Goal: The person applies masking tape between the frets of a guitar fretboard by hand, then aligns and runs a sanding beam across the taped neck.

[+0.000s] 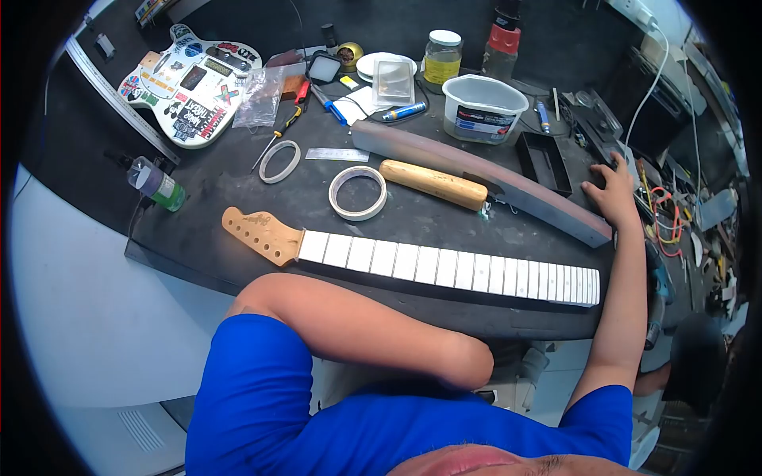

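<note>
My right hand (615, 190) is stretched out at the right side of the dark workbench (262, 226), fingers apart, beside a dark object and the far end of a long sanding beam (508, 178). No held item shows in it. My left arm lies bent across the bench's front edge, and its hand is hidden. A guitar neck (429, 265) rests along the front of the bench; its fretboard is covered in white strips between the frets, and its wooden headstock (258, 234) points left. Behind it are a wooden roller-like handle (432, 184) and a tape roll (358, 193).
A stickered guitar body (190, 86) lies at the back left, near a green-liquid bottle (156, 184), a screwdriver (278, 136) and another tape roll (280, 162). A plastic tub (482, 111), jar (442, 59) and black tray (544, 163) stand farther back. Tools and cables crowd the right.
</note>
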`<action>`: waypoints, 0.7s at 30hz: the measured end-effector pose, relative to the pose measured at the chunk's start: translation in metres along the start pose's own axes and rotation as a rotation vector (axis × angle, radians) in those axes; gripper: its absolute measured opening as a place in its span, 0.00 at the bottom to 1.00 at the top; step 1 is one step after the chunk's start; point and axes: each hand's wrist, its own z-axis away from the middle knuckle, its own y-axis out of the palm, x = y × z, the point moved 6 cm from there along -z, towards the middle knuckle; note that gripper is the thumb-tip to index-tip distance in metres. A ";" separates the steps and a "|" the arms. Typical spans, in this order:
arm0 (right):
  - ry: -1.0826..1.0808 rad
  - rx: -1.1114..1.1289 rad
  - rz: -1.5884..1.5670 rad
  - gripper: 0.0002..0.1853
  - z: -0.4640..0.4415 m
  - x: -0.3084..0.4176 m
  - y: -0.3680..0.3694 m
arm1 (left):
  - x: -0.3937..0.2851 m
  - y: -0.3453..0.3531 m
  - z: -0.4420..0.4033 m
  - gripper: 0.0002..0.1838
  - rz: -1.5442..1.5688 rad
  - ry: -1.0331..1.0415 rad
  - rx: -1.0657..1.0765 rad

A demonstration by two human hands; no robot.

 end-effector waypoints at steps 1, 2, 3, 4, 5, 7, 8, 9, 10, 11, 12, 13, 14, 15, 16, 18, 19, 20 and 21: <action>0.002 0.003 -0.001 0.28 0.000 0.000 0.000 | 0.000 0.001 -0.001 0.12 -0.001 0.003 -0.001; 0.005 0.007 -0.002 0.28 0.000 0.000 0.000 | 0.001 0.003 -0.002 0.12 -0.002 0.007 -0.002; 0.007 0.010 -0.003 0.28 0.000 0.000 0.000 | 0.000 0.001 -0.001 0.12 -0.003 0.010 -0.003; 0.001 -0.005 -0.008 0.28 0.001 0.002 -0.001 | -0.001 0.000 0.000 0.12 -0.013 0.011 0.016; -0.005 -0.020 -0.013 0.27 0.002 0.003 -0.002 | -0.002 -0.002 0.000 0.12 -0.022 0.013 0.035; -0.012 -0.073 -0.021 0.25 0.000 -0.003 -0.003 | -0.001 -0.003 0.001 0.12 -0.007 0.010 0.059; -0.015 -0.114 -0.025 0.24 -0.008 -0.014 -0.002 | 0.000 -0.004 0.001 0.12 0.016 0.004 0.064; -0.018 -0.153 -0.029 0.22 -0.013 -0.022 -0.003 | 0.002 -0.005 0.000 0.12 0.040 -0.002 0.069; -0.076 -0.311 0.008 0.19 -0.011 -0.021 -0.021 | 0.004 -0.006 -0.001 0.12 0.064 -0.015 0.094; -0.157 -0.411 -0.129 0.18 -0.011 -0.030 -0.033 | 0.004 -0.007 -0.003 0.12 0.098 -0.026 0.116; -0.120 -0.247 -0.332 0.19 -0.005 -0.026 -0.041 | 0.002 -0.012 -0.005 0.12 0.113 -0.029 0.094; -0.079 -0.091 -0.527 0.21 0.005 -0.015 -0.052 | 0.003 -0.015 -0.010 0.12 0.159 -0.023 0.108; -0.106 0.062 -0.534 0.22 0.024 0.014 -0.056 | 0.002 -0.016 -0.012 0.13 0.170 -0.027 0.145; -0.132 0.205 -0.539 0.25 0.043 0.043 -0.060 | 0.002 -0.020 -0.013 0.14 0.171 -0.033 0.183; -0.158 0.319 -0.544 0.30 0.051 0.054 -0.051 | 0.001 -0.031 -0.011 0.15 0.230 -0.051 0.166; -0.238 0.434 -0.433 0.35 0.057 0.079 -0.034 | -0.007 -0.045 -0.002 0.19 0.361 -0.083 0.130; -0.231 0.425 -0.427 0.35 0.056 0.080 -0.028 | -0.009 -0.044 -0.003 0.20 0.335 -0.089 0.116; -0.230 0.423 -0.413 0.34 0.055 0.081 -0.022 | -0.008 -0.040 -0.007 0.22 0.313 -0.096 0.090; -0.236 0.427 -0.392 0.34 0.056 0.082 -0.020 | -0.008 -0.040 -0.010 0.23 0.295 -0.103 0.054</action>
